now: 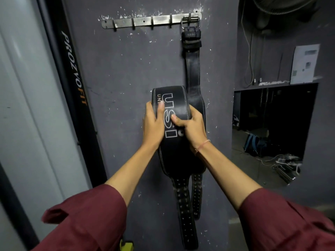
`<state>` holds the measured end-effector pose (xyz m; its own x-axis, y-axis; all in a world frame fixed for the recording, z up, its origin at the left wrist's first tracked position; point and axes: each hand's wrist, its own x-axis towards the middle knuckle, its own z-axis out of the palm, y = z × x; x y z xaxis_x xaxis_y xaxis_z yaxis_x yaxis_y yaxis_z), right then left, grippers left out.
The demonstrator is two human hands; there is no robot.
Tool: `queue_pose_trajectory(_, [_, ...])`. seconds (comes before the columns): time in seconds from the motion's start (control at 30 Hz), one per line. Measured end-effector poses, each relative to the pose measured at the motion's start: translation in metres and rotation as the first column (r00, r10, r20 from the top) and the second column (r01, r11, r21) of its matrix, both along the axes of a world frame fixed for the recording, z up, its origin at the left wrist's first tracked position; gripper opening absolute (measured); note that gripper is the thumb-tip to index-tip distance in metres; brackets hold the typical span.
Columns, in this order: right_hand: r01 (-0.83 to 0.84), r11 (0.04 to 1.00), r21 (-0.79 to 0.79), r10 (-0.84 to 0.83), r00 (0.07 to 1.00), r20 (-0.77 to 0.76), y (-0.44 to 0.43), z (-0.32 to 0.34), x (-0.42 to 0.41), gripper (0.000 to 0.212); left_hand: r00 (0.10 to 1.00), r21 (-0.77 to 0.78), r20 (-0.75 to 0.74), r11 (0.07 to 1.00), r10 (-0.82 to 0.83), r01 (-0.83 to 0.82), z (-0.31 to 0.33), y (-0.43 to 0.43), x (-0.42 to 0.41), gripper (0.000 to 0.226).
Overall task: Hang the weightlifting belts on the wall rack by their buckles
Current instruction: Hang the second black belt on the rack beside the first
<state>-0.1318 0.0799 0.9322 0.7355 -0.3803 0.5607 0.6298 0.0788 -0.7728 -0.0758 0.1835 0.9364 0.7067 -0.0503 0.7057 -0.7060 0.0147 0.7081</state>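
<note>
Hands on the belt (174, 113) now, both of them: left hand (154, 124) wrapped round its left edge, right hand (190, 125) clamped on the right edge, thumb across the face. It's folded over at the top, holed tail hanging straight down past the wrists, long axis vertical. Rack (150, 20) sits well above the hands, four hooks free to the left, the far-right hook taken by a hung belt (193, 66) dangling from its buckle (190, 22). Buckle of the held one? Can't see it. White lettering reads "USI" on the leather; the pole (72, 69) at left says "PROZVOFIT". Lift looks to go up and left.
</note>
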Motion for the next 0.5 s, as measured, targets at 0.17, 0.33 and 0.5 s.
queue_pose_trajectory(0.17, [-0.023,0.995,0.1,0.023,1.0,-0.002,-0.011,0.017,0.004,0.026,1.0,0.044,0.009,0.999,-0.023,0.022,-0.081,-0.004,-0.022,0.035])
queue_pose_trajectory(0.33, [-0.032,0.985,0.169,0.041,0.998,-0.053,-0.017,0.011,0.005,0.022,0.988,0.211,-0.143,0.973,-0.061,0.091,-0.144,0.008,-0.022,0.073])
queue_pose_trajectory(0.5, [-0.031,0.989,0.147,0.04,0.998,-0.058,-0.018,0.004,0.002,0.025,0.986,0.118,-0.118,0.984,-0.122,0.135,-0.141,0.009,-0.028,0.044])
